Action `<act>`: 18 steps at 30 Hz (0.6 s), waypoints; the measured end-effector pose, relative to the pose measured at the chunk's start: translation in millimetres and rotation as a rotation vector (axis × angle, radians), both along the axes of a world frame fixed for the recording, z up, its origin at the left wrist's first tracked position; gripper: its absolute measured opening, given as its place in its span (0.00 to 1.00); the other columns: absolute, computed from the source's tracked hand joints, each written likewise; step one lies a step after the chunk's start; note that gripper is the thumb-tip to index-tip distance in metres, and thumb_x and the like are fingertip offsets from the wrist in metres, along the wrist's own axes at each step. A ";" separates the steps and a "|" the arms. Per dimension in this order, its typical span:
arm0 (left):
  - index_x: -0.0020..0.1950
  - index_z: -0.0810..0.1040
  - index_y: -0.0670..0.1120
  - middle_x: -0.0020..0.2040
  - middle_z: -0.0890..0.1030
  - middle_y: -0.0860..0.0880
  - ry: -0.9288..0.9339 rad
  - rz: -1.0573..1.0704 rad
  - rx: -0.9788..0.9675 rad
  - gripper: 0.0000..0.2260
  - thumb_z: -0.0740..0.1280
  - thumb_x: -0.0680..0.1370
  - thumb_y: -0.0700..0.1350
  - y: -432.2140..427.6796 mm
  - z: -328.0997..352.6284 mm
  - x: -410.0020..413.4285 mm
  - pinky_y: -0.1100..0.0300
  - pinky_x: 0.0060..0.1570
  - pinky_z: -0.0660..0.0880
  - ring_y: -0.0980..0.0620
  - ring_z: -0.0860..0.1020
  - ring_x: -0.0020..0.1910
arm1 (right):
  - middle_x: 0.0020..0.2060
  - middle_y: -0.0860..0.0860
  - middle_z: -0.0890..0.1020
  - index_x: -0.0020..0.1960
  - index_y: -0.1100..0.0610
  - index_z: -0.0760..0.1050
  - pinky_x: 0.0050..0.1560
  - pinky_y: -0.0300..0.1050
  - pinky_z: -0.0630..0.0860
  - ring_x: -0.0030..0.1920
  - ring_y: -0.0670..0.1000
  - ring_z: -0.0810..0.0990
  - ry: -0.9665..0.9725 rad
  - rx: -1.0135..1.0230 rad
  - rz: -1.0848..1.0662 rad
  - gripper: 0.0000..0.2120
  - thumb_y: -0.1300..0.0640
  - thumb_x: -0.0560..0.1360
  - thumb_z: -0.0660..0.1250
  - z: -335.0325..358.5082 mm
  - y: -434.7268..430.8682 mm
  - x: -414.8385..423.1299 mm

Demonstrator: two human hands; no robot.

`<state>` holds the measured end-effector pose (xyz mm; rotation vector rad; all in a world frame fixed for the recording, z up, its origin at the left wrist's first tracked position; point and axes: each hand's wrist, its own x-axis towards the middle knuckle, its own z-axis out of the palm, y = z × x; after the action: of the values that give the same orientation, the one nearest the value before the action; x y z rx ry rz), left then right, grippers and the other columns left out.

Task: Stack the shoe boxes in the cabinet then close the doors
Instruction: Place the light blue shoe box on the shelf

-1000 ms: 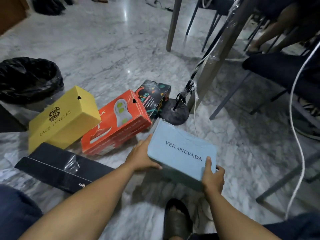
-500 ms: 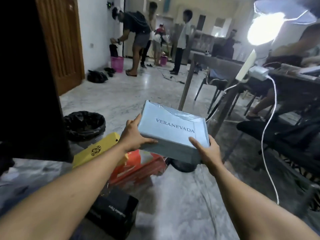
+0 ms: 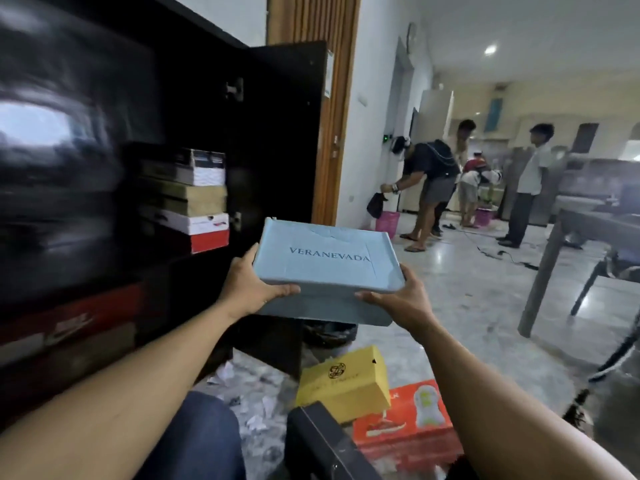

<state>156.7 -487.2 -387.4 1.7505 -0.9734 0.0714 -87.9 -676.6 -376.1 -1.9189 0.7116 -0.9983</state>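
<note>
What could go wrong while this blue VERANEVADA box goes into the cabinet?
1. The blue VERANEVADA box, gripped at its near corners by the left hand and right hand, has a creased lid; squeezing might buckle it.
2. The stacked shoe boxes in the cabinet sit slightly staggered; a bump could topple them.
3. The open cabinet door stands beside the box and might catch a corner.

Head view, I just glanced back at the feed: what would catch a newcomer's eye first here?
First comes the pale blue cardboard shoe box lettered VERANEVADA, held up at the centre between the left hand and the right hand. To its left the black cabinet door stands open, with a stack of shoe boxes inside. Low on the floor lie a yellow cardboard shoe box and an orange-red shoe box.
</note>
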 end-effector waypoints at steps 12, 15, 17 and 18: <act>0.72 0.66 0.59 0.61 0.79 0.53 0.079 0.476 -0.264 0.53 0.82 0.51 0.64 114.4 -9.4 73.7 0.49 0.59 0.78 0.54 0.79 0.58 | 0.57 0.46 0.80 0.70 0.53 0.70 0.54 0.46 0.80 0.56 0.48 0.79 -0.098 -0.047 0.339 0.49 0.44 0.53 0.86 11.6 46.2 206.6; 0.75 0.63 0.58 0.61 0.70 0.48 0.086 0.682 -0.210 0.57 0.80 0.49 0.67 134.6 -7.8 92.2 0.49 0.61 0.75 0.49 0.74 0.59 | 0.57 0.47 0.79 0.70 0.53 0.70 0.53 0.45 0.80 0.55 0.47 0.79 -0.105 -0.001 0.405 0.50 0.43 0.53 0.86 3.5 60.8 259.4; 0.75 0.63 0.55 0.58 0.68 0.49 0.086 0.781 -0.190 0.55 0.83 0.52 0.61 147.6 -10.8 104.4 0.52 0.60 0.74 0.49 0.71 0.56 | 0.57 0.48 0.78 0.69 0.52 0.71 0.54 0.49 0.82 0.55 0.48 0.80 -0.113 0.010 0.453 0.54 0.36 0.49 0.85 -1.2 72.9 292.7; 0.75 0.64 0.55 0.58 0.67 0.49 0.101 0.816 -0.193 0.54 0.83 0.53 0.60 153.5 -14.0 109.8 0.53 0.59 0.73 0.50 0.71 0.55 | 0.57 0.49 0.78 0.69 0.51 0.72 0.54 0.50 0.82 0.55 0.48 0.80 -0.114 0.012 0.483 0.55 0.34 0.47 0.84 -4.7 78.5 309.5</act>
<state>266.6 -333.7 -401.5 1.8427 -0.1242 0.5706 221.6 -598.1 -380.8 -1.8794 0.1704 -0.7839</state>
